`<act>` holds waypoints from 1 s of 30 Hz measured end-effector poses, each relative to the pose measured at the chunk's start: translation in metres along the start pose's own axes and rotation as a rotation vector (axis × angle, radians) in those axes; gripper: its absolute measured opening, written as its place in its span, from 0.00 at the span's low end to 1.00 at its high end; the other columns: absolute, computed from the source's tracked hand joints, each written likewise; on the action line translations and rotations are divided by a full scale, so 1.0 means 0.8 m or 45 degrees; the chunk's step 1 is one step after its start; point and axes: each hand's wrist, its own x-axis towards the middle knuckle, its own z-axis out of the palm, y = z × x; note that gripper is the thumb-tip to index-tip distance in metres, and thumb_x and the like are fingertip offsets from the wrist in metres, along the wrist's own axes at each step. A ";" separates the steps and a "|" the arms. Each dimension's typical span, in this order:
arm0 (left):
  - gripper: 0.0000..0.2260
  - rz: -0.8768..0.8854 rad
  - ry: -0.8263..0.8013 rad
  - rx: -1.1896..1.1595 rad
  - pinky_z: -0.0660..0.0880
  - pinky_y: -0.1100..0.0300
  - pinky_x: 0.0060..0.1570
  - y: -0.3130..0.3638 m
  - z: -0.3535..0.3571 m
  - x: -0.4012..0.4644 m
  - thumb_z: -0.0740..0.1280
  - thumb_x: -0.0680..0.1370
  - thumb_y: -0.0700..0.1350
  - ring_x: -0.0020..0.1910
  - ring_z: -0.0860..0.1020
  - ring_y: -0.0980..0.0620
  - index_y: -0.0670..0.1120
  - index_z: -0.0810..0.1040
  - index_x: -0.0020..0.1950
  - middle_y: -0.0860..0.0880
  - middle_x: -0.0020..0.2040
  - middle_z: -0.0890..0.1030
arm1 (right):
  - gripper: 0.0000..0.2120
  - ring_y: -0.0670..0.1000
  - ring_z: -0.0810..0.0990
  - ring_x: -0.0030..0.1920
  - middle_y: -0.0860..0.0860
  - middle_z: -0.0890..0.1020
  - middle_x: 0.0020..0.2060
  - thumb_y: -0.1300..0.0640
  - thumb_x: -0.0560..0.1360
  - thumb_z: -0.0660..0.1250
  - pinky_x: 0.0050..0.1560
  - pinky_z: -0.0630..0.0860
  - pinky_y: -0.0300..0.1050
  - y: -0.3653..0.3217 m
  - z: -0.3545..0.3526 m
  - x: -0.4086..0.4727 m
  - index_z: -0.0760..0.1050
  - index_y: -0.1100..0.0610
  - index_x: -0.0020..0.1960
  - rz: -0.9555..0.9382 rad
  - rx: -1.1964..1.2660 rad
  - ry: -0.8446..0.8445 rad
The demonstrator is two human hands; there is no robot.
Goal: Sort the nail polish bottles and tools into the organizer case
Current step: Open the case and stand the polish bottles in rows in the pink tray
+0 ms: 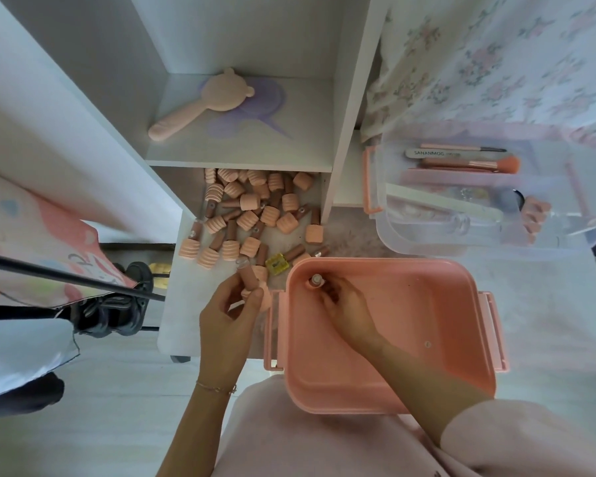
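The pink organizer case (389, 339) sits open on the person's lap. At its far-left inside corner the right hand (346, 304) pinches an upright bottle (316, 281). Just left of the case, the left hand (233, 304) grips another bottle (250, 280). Beyond the case lies a heap of bottles (252, 215); to its far right, a clear tray (479, 201) holding brushes (468, 163).

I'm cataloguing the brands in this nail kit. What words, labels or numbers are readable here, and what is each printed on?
"SANANMOG", on the white nail file lying in the clear tray beside the pink brushes; smaller print after that word is too blurred to read.
A dark mark on the patterned fabric at the left is not legible.
The nail polish bottles show no readable labels.
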 end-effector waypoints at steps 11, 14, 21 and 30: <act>0.16 0.213 -0.249 0.104 0.73 0.72 0.44 0.034 0.027 -0.006 0.73 0.68 0.36 0.43 0.78 0.63 0.58 0.77 0.42 0.57 0.42 0.80 | 0.20 0.39 0.77 0.43 0.40 0.77 0.51 0.63 0.73 0.66 0.44 0.73 0.31 -0.058 -0.057 -0.057 0.70 0.42 0.58 -0.170 0.315 -0.168; 0.16 0.262 -0.366 0.156 0.74 0.62 0.48 0.039 0.036 -0.009 0.74 0.68 0.39 0.46 0.77 0.60 0.60 0.79 0.43 0.59 0.43 0.81 | 0.23 0.41 0.77 0.46 0.40 0.75 0.55 0.63 0.73 0.67 0.46 0.74 0.35 -0.067 -0.064 -0.068 0.67 0.42 0.61 -0.205 0.369 -0.225; 0.21 0.436 -0.419 0.277 0.71 0.63 0.53 0.035 0.043 -0.005 0.75 0.67 0.42 0.51 0.74 0.61 0.62 0.75 0.53 0.64 0.47 0.78 | 0.16 0.40 0.74 0.37 0.41 0.79 0.42 0.61 0.70 0.71 0.38 0.68 0.29 -0.044 -0.065 -0.070 0.75 0.40 0.49 -0.178 0.289 -0.015; 0.11 0.048 -0.277 0.205 0.67 0.79 0.47 -0.009 0.055 0.025 0.65 0.77 0.43 0.48 0.74 0.67 0.56 0.77 0.56 0.58 0.53 0.78 | 0.08 0.39 0.73 0.35 0.40 0.70 0.38 0.62 0.69 0.71 0.40 0.68 0.33 0.000 -0.037 -0.029 0.75 0.54 0.45 -0.011 -0.013 0.026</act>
